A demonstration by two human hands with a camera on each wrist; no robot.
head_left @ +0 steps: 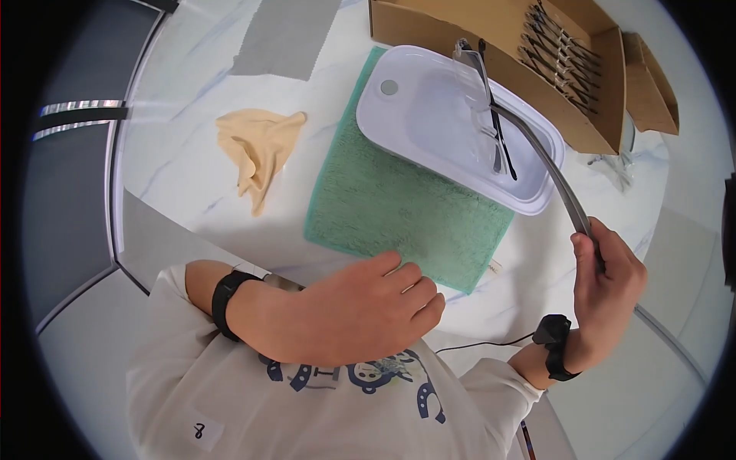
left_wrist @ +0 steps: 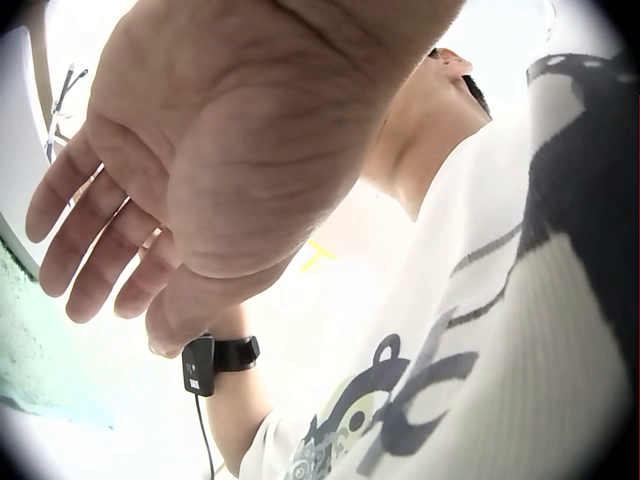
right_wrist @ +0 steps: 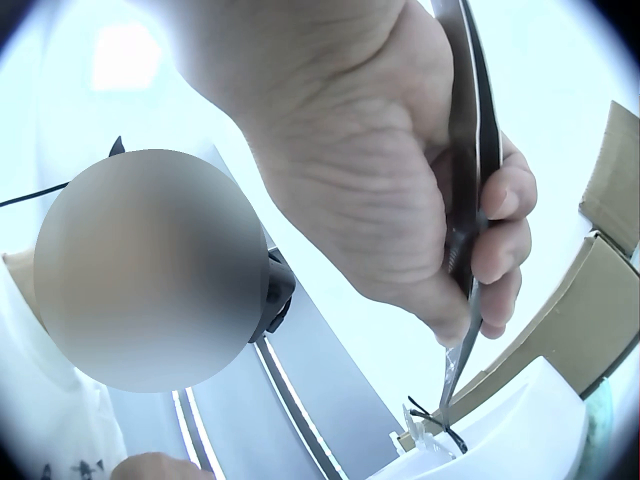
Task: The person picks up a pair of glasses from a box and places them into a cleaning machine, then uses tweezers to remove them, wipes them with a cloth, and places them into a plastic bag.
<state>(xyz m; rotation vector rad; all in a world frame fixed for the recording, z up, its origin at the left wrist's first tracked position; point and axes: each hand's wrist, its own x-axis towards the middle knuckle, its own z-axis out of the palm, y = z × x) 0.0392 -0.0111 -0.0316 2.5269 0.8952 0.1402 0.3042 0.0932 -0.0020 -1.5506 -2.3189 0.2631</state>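
My right hand grips long metal tweezers, thumb on one side and fingers on the other. Their tips meet a pair of glasses with clear lenses and dark temples, at the right part of a white oval basin. One end of the glasses overlaps the basin's far rim in the head view. In the right wrist view, the tweezers point down toward the basin. My left hand holds nothing, its fingers loosely bent in front of my shirt, near the front edge of a green towel.
The basin stands on the towel. Behind it, a cardboard box holds several more glasses in a row. A crumpled beige cloth lies at left, with a grey cloth beyond. Clear plastic lies right of the basin.
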